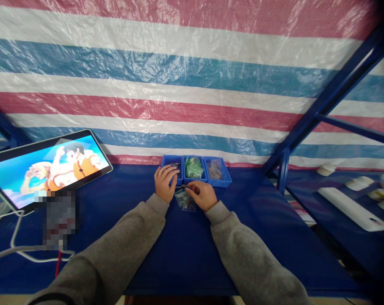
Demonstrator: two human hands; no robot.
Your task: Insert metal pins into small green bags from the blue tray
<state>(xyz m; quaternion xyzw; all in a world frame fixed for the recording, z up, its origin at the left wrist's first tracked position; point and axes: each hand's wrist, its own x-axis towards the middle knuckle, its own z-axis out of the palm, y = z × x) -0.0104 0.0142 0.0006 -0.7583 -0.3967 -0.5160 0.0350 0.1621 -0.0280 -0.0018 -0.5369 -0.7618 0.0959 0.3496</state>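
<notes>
head | right fingers (194, 185) pinching dark slim piece (180, 187) | left fingers (167, 170) over bin (172, 158), grip unclear

Left hand (165, 183) held palm-down, fingers spread; right hand (203, 194) turned inward, thumb and forefinger pinched; both forearms extended.

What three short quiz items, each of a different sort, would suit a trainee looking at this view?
1. Multiple choice: what lies in the middle blue bin?
a) orange balls
b) green packets
c) folded gloves

2. True or false: the right hand is beside the small clear bags, while the left hand overlaps the left blue bin in this view.

3. Fill in the blank: seen by the person, the lit screen stands to the ____ of the blue bins.

Key: 1 b; 2 true; 3 left.
</notes>
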